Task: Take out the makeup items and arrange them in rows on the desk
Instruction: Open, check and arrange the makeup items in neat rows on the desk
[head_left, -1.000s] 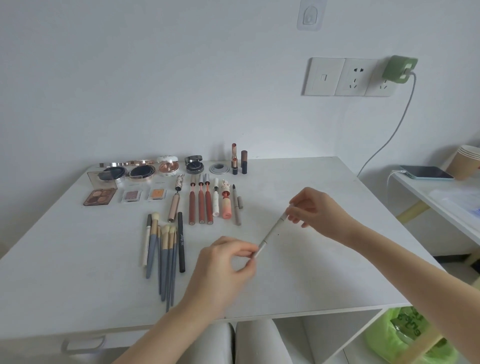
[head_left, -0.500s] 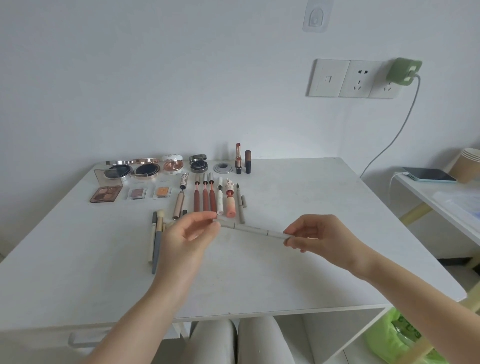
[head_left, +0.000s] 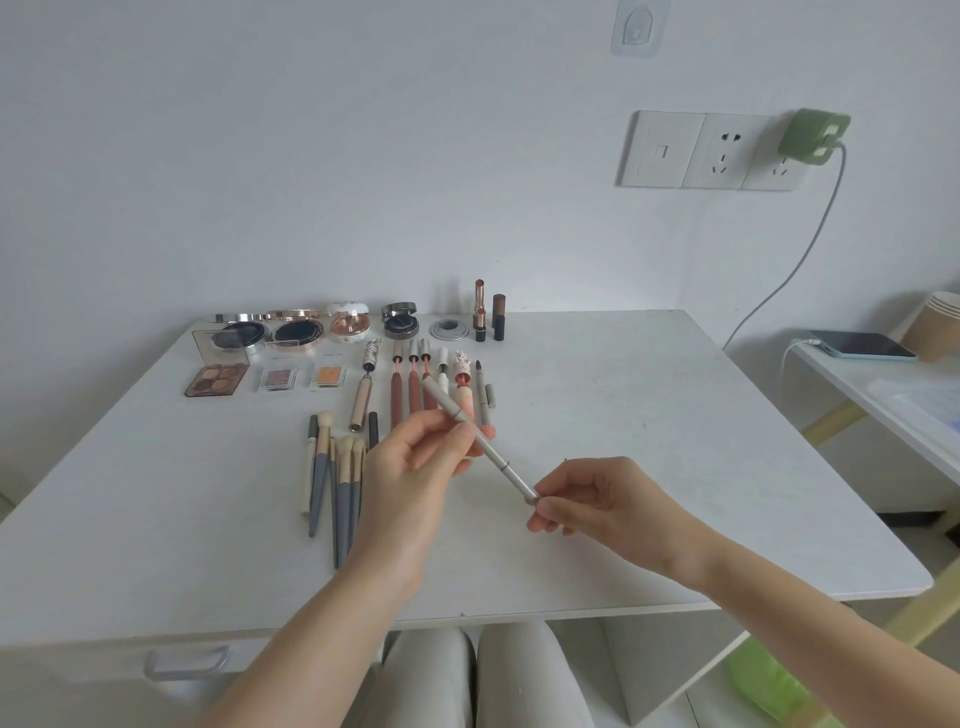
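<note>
head view: both hands hold 1 slim grey makeup pencil (head_left: 485, 451) in the air above the counter (head_left: 649, 415). left hand (head_left: 421, 467) pinches it near the middle, right hand (head_left: 592, 499) pinches its lower end. it slants over the row of lip pencils (head_left: 413, 387), touching none as far as i can tell. the step looks like placing this item; next it wants laying flat beside its row, parallel to the others.
</note>
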